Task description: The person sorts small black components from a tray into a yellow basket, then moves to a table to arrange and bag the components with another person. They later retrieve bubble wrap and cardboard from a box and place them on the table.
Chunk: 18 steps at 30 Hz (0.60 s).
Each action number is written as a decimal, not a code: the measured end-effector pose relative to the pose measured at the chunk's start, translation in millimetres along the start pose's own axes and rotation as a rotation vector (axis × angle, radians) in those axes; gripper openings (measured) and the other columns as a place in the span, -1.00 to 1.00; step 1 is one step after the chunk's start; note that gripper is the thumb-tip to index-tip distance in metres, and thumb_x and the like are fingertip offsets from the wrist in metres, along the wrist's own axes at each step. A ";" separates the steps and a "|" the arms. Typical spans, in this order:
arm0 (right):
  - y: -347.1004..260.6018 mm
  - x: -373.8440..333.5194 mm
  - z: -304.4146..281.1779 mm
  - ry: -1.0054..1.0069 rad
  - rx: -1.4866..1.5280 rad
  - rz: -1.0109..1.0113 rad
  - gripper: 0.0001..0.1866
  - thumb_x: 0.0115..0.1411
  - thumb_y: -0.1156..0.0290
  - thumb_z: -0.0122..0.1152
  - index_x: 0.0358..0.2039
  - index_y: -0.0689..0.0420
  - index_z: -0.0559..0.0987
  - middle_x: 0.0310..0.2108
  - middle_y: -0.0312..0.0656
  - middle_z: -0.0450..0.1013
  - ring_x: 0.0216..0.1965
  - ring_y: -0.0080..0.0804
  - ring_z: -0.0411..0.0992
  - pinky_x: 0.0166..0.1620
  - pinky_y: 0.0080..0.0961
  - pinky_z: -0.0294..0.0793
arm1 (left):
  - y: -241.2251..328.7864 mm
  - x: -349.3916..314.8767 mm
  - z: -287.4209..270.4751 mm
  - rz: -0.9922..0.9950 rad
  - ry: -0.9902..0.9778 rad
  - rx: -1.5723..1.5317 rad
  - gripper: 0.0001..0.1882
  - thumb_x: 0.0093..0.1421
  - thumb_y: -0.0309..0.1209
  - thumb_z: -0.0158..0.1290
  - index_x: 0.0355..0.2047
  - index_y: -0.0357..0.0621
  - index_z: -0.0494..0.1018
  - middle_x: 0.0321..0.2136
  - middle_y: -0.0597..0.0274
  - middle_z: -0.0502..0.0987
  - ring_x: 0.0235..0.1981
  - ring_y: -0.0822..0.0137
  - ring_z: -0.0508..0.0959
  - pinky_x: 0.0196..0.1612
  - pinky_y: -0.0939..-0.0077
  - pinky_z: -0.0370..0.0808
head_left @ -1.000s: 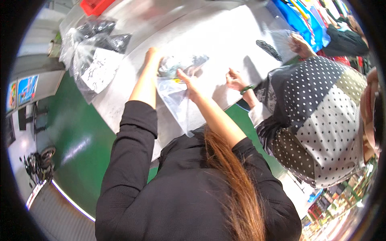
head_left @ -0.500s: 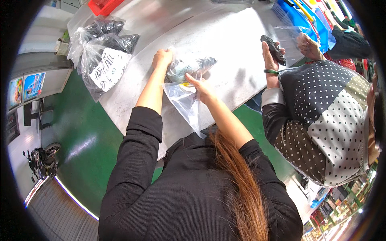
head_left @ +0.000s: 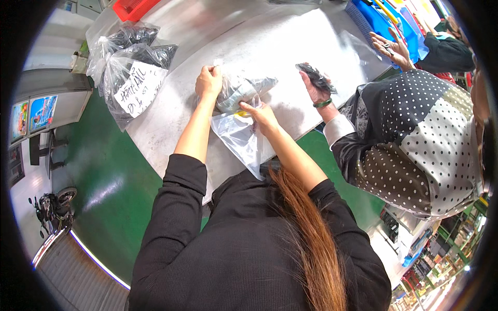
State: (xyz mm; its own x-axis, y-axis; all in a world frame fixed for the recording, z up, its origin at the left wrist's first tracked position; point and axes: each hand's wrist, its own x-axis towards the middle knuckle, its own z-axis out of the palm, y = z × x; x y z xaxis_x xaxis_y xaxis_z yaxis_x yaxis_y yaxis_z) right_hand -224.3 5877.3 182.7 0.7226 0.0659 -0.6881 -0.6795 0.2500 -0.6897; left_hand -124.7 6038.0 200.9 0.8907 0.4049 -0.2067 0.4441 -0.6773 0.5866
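A clear plastic bag [head_left: 236, 136] with greyish contents lies on the pale table in front of me, its loose end hanging toward my body. My right hand [head_left: 263, 117] grips it near the middle, thumb on top, beside a small yellow patch. My left hand [head_left: 209, 82] is closed at the bag's far left edge, fingers pinched together; a bit of clear film shows just above them. Exactly what fills the bag is blurred by glare on the plastic.
Large clear sacks of dark items, one with a handwritten paper label [head_left: 139, 89], stand on the table's left. A red basket [head_left: 134, 8] sits behind. On the right a co-worker in a dotted apron [head_left: 404, 145] holds a dark bundle [head_left: 316, 76] near blue baskets [head_left: 363, 26].
The co-worker's hand with the dark bundle has moved left and lower over the table; their other hand has opened and risen. My hands have barely shifted on the bag.
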 end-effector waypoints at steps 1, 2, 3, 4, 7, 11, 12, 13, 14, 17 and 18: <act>-8.9 -11.8 -0.8 -0.028 -0.005 -0.004 -0.60 -0.14 0.26 0.40 -0.33 0.24 0.53 -0.42 -0.20 0.48 -0.35 -0.50 0.42 -0.28 -0.55 0.39 | -4.1 -3.2 1.3 0.043 0.022 -0.034 -0.68 0.08 -0.08 -0.01 -0.34 -0.06 0.44 -0.42 0.08 0.56 -0.32 0.08 0.54 -0.27 0.23 0.43; -7.3 -12.2 -6.6 -0.044 -0.033 0.030 -0.59 -0.12 0.28 0.39 -0.30 0.25 0.51 -0.41 -0.19 0.48 -0.36 -0.49 0.42 -0.32 -0.54 0.40 | -7.5 -6.3 1.7 0.087 0.045 -0.068 -0.68 0.08 -0.09 0.00 -0.34 -0.07 0.44 -0.43 0.08 0.55 -0.33 0.08 0.54 -0.29 0.22 0.43; -7.8 -14.6 -13.0 -0.055 -0.061 0.063 -0.59 -0.10 0.30 0.37 -0.26 0.26 0.50 -0.40 -0.18 0.48 -0.37 -0.49 0.42 -0.35 -0.53 0.41 | -7.6 -11.0 1.8 0.116 0.048 -0.108 -0.69 0.08 -0.12 0.01 -0.34 -0.09 0.43 -0.44 0.08 0.55 -0.34 0.08 0.54 -0.29 0.23 0.43; -8.7 -17.2 -18.2 -0.067 -0.088 0.097 -0.58 -0.07 0.31 0.36 -0.23 0.26 0.48 -0.39 -0.17 0.47 -0.38 -0.48 0.43 -0.39 -0.52 0.42 | -7.5 -16.4 1.3 0.145 0.051 -0.147 -0.70 0.08 -0.14 0.02 -0.35 -0.11 0.43 -0.44 0.08 0.55 -0.35 0.08 0.54 -0.30 0.24 0.43; -18.6 -30.0 -29.1 -0.007 -0.166 0.150 -0.67 -0.10 0.31 0.37 -0.37 0.21 0.50 -0.47 -0.23 0.44 -0.44 -0.45 0.40 -0.47 -0.48 0.41 | -10.5 -32.3 -0.1 0.267 0.071 -0.221 -0.72 0.08 -0.20 0.04 -0.35 -0.16 0.41 -0.44 0.07 0.54 -0.35 0.09 0.53 -0.30 0.27 0.42; -33.1 -44.5 -43.4 0.009 -0.364 0.044 -0.63 -0.10 0.22 0.34 -0.38 0.20 0.48 -0.50 -0.24 0.41 -0.48 -0.50 0.38 -0.47 -0.51 0.40 | -5.2 -56.7 -6.5 0.357 0.123 -0.305 -0.75 0.11 -0.28 0.04 -0.33 -0.23 0.38 -0.44 0.07 0.50 -0.39 0.15 0.50 -0.30 0.32 0.42; -33.0 -44.1 -47.0 0.001 -0.405 0.007 -0.61 -0.10 0.20 0.34 -0.35 0.20 0.47 -0.50 -0.24 0.41 -0.48 -0.51 0.38 -0.48 -0.52 0.40 | -3.4 -60.9 -9.3 0.367 0.138 -0.328 -0.76 0.12 -0.29 0.04 -0.33 -0.23 0.38 -0.45 0.07 0.50 -0.41 0.16 0.50 -0.31 0.34 0.42; -28.5 -41.5 -50.0 0.062 -0.473 -0.100 -0.56 -0.08 0.16 0.32 -0.30 0.22 0.47 -0.50 -0.20 0.42 -0.58 -0.52 0.36 -0.53 -0.57 0.38 | -0.9 -64.6 -10.3 0.364 0.123 -0.359 -0.77 0.13 -0.33 0.04 -0.32 -0.24 0.36 -0.46 0.09 0.47 -0.43 0.18 0.48 -0.32 0.37 0.42; -27.9 -42.2 -53.8 0.098 -0.449 -0.078 -0.55 -0.08 0.15 0.32 -0.29 0.22 0.48 -0.51 -0.19 0.43 -0.61 -0.52 0.35 -0.55 -0.58 0.37 | 3.4 -70.2 -12.9 0.372 0.123 -0.375 -0.77 0.13 -0.33 0.04 -0.33 -0.25 0.36 -0.45 0.09 0.47 -0.43 0.18 0.48 -0.32 0.37 0.42; -34.3 -51.5 -60.4 0.164 -0.380 -0.020 -0.52 -0.09 0.13 0.33 -0.27 0.24 0.48 -0.53 -0.16 0.45 -0.66 -0.52 0.36 -0.61 -0.61 0.35 | 17.4 -88.0 -25.3 0.404 0.112 -0.417 -0.79 0.13 -0.35 0.03 -0.34 -0.26 0.36 -0.43 0.09 0.44 -0.39 0.20 0.47 -0.30 0.38 0.41; -27.3 -47.7 -69.1 0.164 -0.357 -0.012 -0.49 -0.11 0.12 0.34 -0.28 0.26 0.48 -0.53 -0.15 0.45 -0.65 -0.51 0.39 -0.62 -0.62 0.36 | 20.7 -92.4 -28.4 0.421 0.113 -0.412 -0.80 0.13 -0.37 0.03 -0.34 -0.25 0.36 -0.43 0.10 0.44 -0.38 0.21 0.46 -0.30 0.38 0.41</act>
State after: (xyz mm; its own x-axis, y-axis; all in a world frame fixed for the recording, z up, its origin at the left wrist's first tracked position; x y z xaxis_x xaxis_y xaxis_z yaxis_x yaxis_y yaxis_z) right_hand -249.0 5800.6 218.8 0.7208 -0.0977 -0.6863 -0.6932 -0.1041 -0.7132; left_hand -200.6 6004.0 254.4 0.9560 0.2316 0.1801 -0.0388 -0.5087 0.8601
